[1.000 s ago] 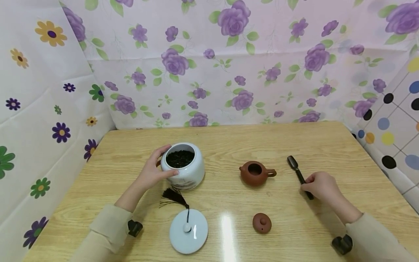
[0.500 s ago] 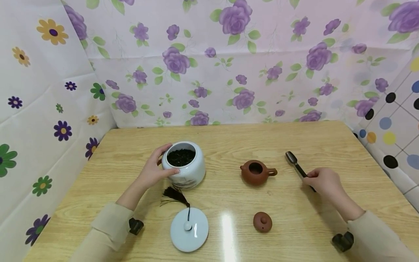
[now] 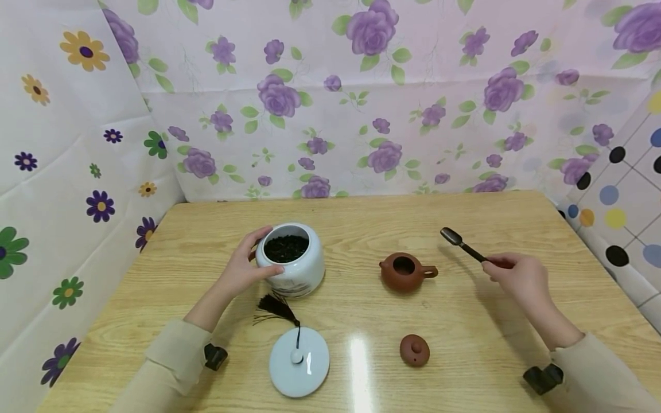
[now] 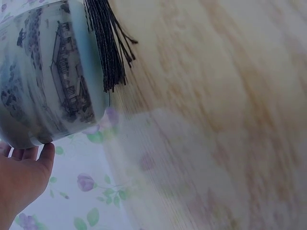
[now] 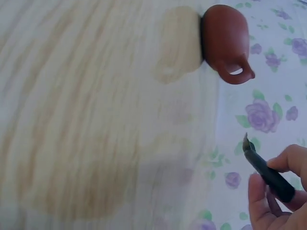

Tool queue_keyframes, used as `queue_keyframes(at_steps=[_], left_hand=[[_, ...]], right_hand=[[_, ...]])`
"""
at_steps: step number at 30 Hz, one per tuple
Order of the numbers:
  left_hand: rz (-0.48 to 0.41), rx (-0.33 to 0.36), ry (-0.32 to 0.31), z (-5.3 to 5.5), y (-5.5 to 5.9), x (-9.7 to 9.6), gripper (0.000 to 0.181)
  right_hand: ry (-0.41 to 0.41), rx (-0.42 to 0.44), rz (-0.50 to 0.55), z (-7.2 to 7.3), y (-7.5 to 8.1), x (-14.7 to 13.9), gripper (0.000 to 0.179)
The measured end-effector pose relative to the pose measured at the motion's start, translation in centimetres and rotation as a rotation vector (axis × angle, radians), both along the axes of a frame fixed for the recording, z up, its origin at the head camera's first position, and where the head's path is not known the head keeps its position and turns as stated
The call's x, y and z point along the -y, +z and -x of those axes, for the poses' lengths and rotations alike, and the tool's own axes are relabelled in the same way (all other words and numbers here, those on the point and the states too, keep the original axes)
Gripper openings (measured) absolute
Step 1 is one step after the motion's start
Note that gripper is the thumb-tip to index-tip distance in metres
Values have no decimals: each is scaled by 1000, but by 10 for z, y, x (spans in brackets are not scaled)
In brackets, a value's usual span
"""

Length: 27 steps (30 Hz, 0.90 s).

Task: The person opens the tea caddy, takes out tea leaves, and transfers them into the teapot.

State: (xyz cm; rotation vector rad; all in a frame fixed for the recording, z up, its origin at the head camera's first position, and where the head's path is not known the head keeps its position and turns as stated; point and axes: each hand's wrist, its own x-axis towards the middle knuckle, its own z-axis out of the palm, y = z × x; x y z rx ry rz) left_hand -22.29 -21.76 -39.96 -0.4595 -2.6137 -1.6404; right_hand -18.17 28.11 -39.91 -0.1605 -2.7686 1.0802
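On the left, a white porcelain jar [image 3: 307, 275] with dark tea leaves [image 3: 286, 249] inside stands on the table. My left hand [image 3: 245, 267] grips it, thumb over the near rim and fingers round the left side; the left wrist view shows the jar's painted wall [image 4: 48, 72]. Pinched by its handle in my right hand [image 3: 521, 281] is a dark tea scoop [image 3: 471, 250], held above the table with its bowl toward the upper left. A brown clay teapot [image 3: 400, 282] without its lid sits between the hands, its handle toward the right hand.
The white jar lid [image 3: 286, 370] lies near the front, its black tassel [image 3: 276, 308] reaching toward the jar. A small brown teapot lid [image 3: 415, 350] rests in front of the teapot. Floral cloth [image 3: 330, 143] lines the back of the wooden table [image 3: 361, 223].
My right hand has lifted the tea scoop off the table and turned it, so its bowl has swung left toward the teapot. The left hand stays on the jar.
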Motion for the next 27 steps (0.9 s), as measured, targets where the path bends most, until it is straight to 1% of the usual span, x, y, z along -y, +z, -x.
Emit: queue_keyframes(at_steps=[5,10,13,16,23,24,27], left_hand=[[3,9,3,0,0,0,82],[1,11,2,0,0,0,83],[1,11,3,-1,0,0,82],[2,14,6,-1,0,0,82],[-1,22,10,-1,1,0,83],[-1,20,9,-1,2,0,83],[1,16,5,-1,2,-1,83]], right_hand=[[-40,-85,65,-1,4,2,35],[-73,-124,151,0,10,9,37],[-90,-137,228,1,13,15,37],[-101,-160,310,2,17,21,33],[-124,-198,446,7,24,33,28],[-126,-203,473,7,25,35,28],[-118,-229,605,9,29,39,24]])
